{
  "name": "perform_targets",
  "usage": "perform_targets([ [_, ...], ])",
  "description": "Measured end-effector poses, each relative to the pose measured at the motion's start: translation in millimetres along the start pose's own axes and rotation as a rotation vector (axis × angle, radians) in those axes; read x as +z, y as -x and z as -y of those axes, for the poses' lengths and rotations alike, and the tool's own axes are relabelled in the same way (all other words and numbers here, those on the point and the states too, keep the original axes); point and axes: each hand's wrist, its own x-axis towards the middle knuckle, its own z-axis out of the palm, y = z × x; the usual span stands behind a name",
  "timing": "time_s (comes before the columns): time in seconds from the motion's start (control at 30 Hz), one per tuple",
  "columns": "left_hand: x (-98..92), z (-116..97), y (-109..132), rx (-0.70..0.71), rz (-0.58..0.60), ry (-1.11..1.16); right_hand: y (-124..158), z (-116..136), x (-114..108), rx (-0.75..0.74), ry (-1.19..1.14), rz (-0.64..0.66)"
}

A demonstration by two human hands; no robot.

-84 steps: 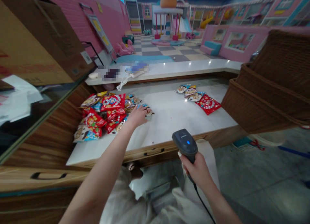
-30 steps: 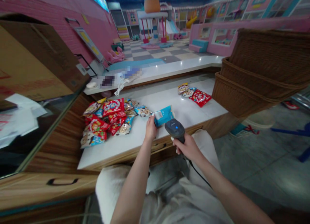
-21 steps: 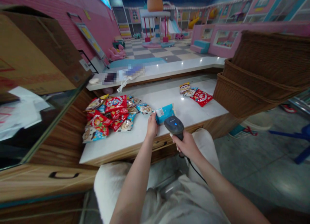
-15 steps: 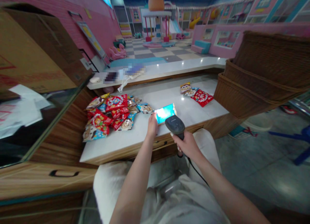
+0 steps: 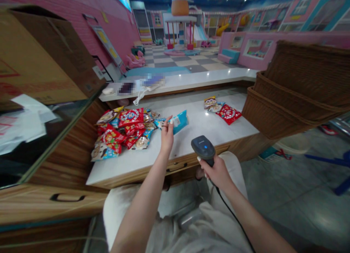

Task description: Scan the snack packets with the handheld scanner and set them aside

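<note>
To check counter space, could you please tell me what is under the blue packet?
The white counter top runs beneath the blue packet, by the left hand; the patch directly under the packet is covered and cannot be seen.

Two objects on the far surface [image 5: 207, 78] are pixelated past naming: a dark patch [image 5: 125, 88] and a blue-and-white patch [image 5: 154, 81]. In the heap of snack packets [image 5: 120, 129], the lower packets lie hidden under the upper ones. The print on the blue packet [image 5: 179, 121] is too small to read, and whether the left hand [image 5: 166, 134] touches it cannot be told. The right hand [image 5: 216, 172] hides most of the handle of the barcode scanner [image 5: 202, 148]. The cardboard box [image 5: 46, 52] and wicker basket [image 5: 298, 92] run off the picture's edges.
</note>
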Motion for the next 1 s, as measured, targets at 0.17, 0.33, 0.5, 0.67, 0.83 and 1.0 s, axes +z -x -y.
perform_targets([
  [0.17,-32.6,-32.9,-48.0,0.316,0.113,-0.516,0.7,0.0,-10.1,0.013,-0.004,-0.020],
  [0.33,-48.1,-23.9,-65.9,0.187,0.314,-1.094,-2.7,-7.6,-16.8,0.058,-0.039,-0.031],
  [0.5,-16.9,-18.4,-58.4,0.271,0.224,-1.173,-10.4,-16.0,-25.8,0.090,-0.066,-0.040],
  [0.67,66.3,-5.0,-68.7,0.328,0.396,-0.933,-18.0,-22.9,-40.0,0.118,-0.078,-0.096],
  [0.83,166.7,31.4,-100.2,0.353,0.548,-0.691,-23.6,-38.1,-58.2,0.113,-0.085,-0.112],
  [1.0,250.1,46.2,-128.5,0.345,0.589,-0.747,-34.4,-53.0,-75.1,0.093,-0.003,-0.164],
])
